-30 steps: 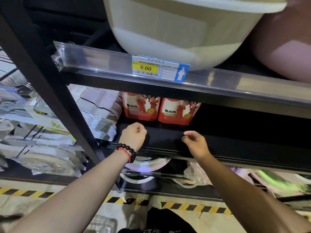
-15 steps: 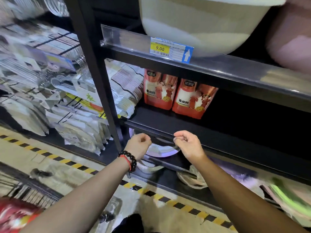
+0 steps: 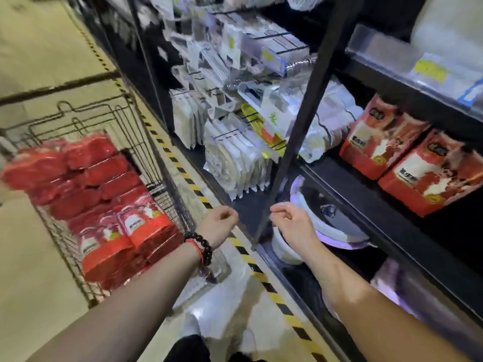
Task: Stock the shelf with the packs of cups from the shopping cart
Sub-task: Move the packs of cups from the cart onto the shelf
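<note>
- Left hand (image 3: 219, 222) and right hand (image 3: 292, 222), frame centre: loosely curled, holding nothing.
- Two cup packs (image 3: 407, 155) stand on shelf (image 3: 366, 194), right.
- More packs (image 3: 104, 205) in cart (image 3: 78, 118), left, likely next pickup.

Head view, looking down-left, close above shelf (image 3: 392, 205), cart (image 3: 78, 121)

— Where do you see the packs of cups?

— Your shopping cart (image 3: 146, 163) on the left holds a pile of red packs (image 3: 104, 205), lying flat in layers up to the wire rim.

— And the shelf (image 3: 366, 194)?

— Two red-and-white packs (image 3: 407, 158) stand upright side by side on its black board, touching, fronts towards you.
</note>
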Action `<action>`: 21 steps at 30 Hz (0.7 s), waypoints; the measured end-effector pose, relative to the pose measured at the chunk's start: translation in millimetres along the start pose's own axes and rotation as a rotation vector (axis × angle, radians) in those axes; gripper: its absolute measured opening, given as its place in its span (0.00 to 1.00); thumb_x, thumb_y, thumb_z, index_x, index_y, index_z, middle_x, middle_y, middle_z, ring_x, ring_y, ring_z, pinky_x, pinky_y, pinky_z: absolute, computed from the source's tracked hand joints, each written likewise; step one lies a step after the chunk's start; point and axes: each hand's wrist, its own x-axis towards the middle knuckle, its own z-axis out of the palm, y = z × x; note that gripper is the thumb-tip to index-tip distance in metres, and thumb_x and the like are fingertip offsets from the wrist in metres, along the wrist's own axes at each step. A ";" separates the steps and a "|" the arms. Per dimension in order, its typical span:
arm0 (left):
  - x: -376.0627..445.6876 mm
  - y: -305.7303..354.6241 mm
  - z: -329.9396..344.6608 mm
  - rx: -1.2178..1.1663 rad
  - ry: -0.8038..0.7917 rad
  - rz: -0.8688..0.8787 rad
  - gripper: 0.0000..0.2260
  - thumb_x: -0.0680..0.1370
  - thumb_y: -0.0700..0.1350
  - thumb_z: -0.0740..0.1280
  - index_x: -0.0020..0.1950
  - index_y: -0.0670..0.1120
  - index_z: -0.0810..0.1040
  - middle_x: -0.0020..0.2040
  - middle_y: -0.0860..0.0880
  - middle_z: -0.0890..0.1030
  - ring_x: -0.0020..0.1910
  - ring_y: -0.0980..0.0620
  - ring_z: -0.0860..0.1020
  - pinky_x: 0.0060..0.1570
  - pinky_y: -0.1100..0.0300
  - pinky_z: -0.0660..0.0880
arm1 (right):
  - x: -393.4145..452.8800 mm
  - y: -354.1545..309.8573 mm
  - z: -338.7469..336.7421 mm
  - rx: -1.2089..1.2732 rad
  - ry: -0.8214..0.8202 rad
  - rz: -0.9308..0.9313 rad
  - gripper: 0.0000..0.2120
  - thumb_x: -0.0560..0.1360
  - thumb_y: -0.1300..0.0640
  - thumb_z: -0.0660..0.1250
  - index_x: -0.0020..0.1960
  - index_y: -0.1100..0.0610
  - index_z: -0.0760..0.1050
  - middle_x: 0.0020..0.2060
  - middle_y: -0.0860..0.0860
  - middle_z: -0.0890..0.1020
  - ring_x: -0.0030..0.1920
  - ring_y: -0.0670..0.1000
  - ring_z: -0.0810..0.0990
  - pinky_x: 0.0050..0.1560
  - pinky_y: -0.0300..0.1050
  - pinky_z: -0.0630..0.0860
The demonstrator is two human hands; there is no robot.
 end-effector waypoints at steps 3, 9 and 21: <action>-10.6 -22.1 -41.7 -0.027 0.078 -0.033 0.07 0.78 0.45 0.64 0.40 0.48 0.78 0.38 0.43 0.78 0.32 0.47 0.74 0.33 0.58 0.70 | 5.1 -17.3 42.5 -0.046 -0.091 -0.040 0.11 0.74 0.60 0.70 0.42 0.43 0.80 0.32 0.42 0.82 0.38 0.47 0.79 0.41 0.39 0.75; -39.9 -86.2 -136.3 -0.041 0.273 -0.093 0.07 0.79 0.40 0.65 0.42 0.47 0.80 0.36 0.53 0.79 0.31 0.59 0.72 0.27 0.72 0.68 | -0.1 -55.5 153.5 -0.161 -0.289 -0.101 0.11 0.76 0.58 0.70 0.44 0.41 0.78 0.41 0.47 0.84 0.44 0.50 0.83 0.48 0.44 0.78; -92.9 -201.2 -254.4 -0.173 0.424 -0.239 0.09 0.78 0.41 0.66 0.38 0.47 0.78 0.39 0.52 0.78 0.41 0.52 0.74 0.41 0.62 0.69 | -26.7 -78.4 326.4 -0.232 -0.548 -0.136 0.10 0.78 0.66 0.67 0.46 0.51 0.79 0.41 0.44 0.80 0.41 0.42 0.77 0.39 0.24 0.71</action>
